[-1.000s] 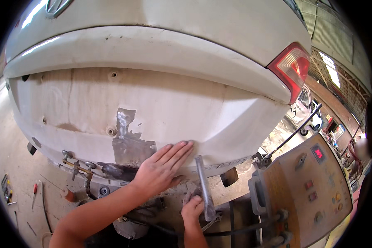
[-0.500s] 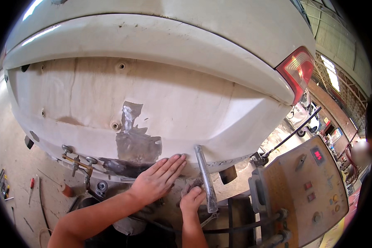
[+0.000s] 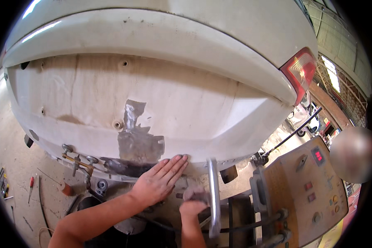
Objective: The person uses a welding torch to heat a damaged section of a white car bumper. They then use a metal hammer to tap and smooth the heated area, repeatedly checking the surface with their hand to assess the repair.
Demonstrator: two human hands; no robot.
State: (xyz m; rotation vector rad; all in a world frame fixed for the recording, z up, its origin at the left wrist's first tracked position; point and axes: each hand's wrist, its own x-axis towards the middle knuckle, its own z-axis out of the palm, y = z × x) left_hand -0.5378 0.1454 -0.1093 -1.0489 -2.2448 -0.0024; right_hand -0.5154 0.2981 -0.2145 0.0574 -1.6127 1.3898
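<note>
A white car's rear panel (image 3: 186,103) fills the middle, with bare grey metal patches (image 3: 139,146) low down. My left hand (image 3: 159,178) lies open on the lower edge of that panel, fingers outstretched and together, right of the patches. Below and to its right, my right hand (image 3: 192,206), partly blurred, is closed on a tool with a long silver metal bar (image 3: 214,194). The bar stands nearly upright, its top near the panel's lower edge; I cannot tell whether they touch. A brass clamp fitting (image 3: 80,163) sits at the panel's lower left.
A worn machine (image 3: 297,186) with a red display and thick cables is at the right. A red screwdriver (image 3: 31,186), wires and other tools lie on the floor (image 3: 10,136) at left. A red tail light (image 3: 297,74) is upper right; a blurred round shape covers the far right.
My left hand has slid down to the panel's lower edge. The metal bar has shifted right and downward, now more upright and blurred. The panel sits slightly higher in view.
</note>
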